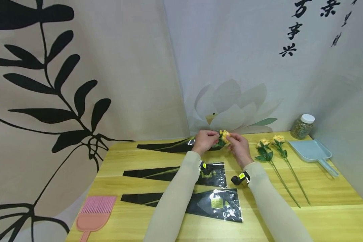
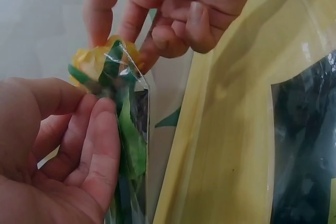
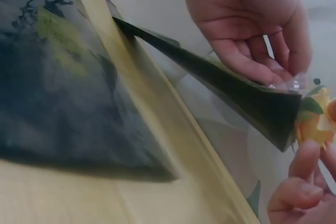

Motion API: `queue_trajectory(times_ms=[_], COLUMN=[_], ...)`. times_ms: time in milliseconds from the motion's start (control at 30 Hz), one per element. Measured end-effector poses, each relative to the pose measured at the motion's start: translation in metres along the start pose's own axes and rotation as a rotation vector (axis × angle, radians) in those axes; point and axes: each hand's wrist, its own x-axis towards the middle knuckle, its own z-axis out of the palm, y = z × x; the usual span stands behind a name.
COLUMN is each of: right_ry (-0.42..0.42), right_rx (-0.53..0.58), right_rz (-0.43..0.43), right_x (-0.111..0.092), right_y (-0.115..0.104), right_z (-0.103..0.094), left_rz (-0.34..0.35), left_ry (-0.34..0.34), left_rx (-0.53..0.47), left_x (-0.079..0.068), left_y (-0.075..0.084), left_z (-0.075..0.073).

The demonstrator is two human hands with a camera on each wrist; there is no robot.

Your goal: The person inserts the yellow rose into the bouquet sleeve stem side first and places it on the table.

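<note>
At the back of the table, a yellow artificial rose (image 1: 225,136) sits in the mouth of a tapered black flower sleeve (image 1: 169,146) with a clear front. My left hand (image 1: 204,142) pinches the sleeve's clear rim beside the bloom. From the other side, my right hand (image 1: 240,148) holds the flower head by its petals with its fingertips. In the left wrist view, green leaves (image 2: 134,145) show through the clear film below the yellow petals (image 2: 89,60). The right wrist view shows the black sleeve (image 3: 231,90) held off the table, with the bloom (image 3: 314,129) poking out.
Two more black sleeves (image 1: 216,181) (image 1: 199,205) lie nearer on the table. Two yellow roses with long stems (image 1: 290,164) lie at right. A blue dustpan (image 1: 310,149) and a white-lidded jar (image 1: 302,127) stand behind them. A pink brush (image 1: 93,216) lies front left.
</note>
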Motion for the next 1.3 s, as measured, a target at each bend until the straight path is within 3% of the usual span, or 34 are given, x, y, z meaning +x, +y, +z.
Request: queue_trajectory(times_ms=[267,567,967,1300], right_ry=[0.024,-0.012,-0.155,-0.269], right_rx=[-0.095,-0.246,-0.480,-0.486], right_rz=[-0.073,-0.082,-0.149,-0.140], right_x=[0.000,0.002,0.004,0.008], right_y=[0.006,0.009,0.007,0.012], right_z=[0.006,0.004,0.004,0.005], left_rz=[0.001,0.001,-0.046,-0.073], left_ry=[0.017,0.015,-0.030,-0.048], left_rx=[0.003,-0.028,-0.114,-0.171], left_x=[-0.002,-0.004,-0.008,-0.011], left_y=[0.001,0.000,0.002,-0.004], left_z=[-0.001,-0.003,-0.003,-0.002])
